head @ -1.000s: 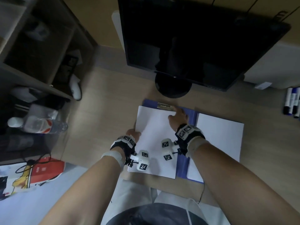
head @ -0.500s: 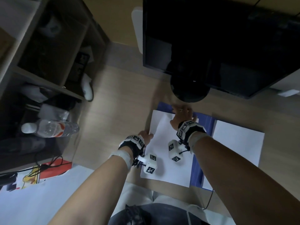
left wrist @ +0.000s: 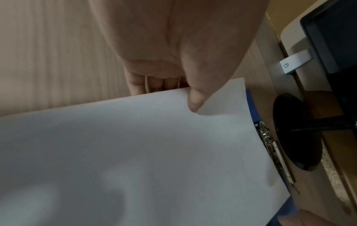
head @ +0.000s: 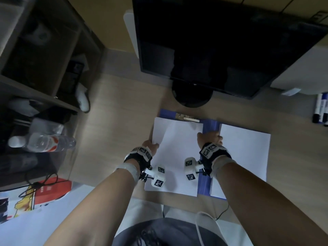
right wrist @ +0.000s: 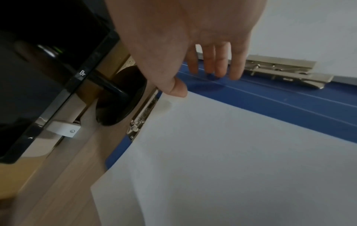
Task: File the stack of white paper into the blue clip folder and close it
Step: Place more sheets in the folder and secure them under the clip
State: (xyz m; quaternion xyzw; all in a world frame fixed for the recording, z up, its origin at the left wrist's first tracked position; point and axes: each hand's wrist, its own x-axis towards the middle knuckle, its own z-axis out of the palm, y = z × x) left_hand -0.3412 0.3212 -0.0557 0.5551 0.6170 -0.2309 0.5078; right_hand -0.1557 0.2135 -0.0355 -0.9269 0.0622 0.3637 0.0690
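Observation:
The blue clip folder lies open on the desk in front of me. The stack of white paper lies on its left half, its top edge at the metal clip. My left hand pinches the stack's left edge; in the left wrist view the thumb lies on top of the paper and the fingers go underneath. My right hand hovers at the stack's right edge over the spine. In the right wrist view its fingers hang loose, tips at the blue spine, holding nothing.
More white paper lies on the folder's right half, with a second metal clip beside the spine. A black monitor and its round base stand just behind the folder. Markers lie far right; a water bottle lies on the left shelf.
My right hand has drawn back from the top clip to the stack's right edge by the spine. The left hand still holds the left edge.

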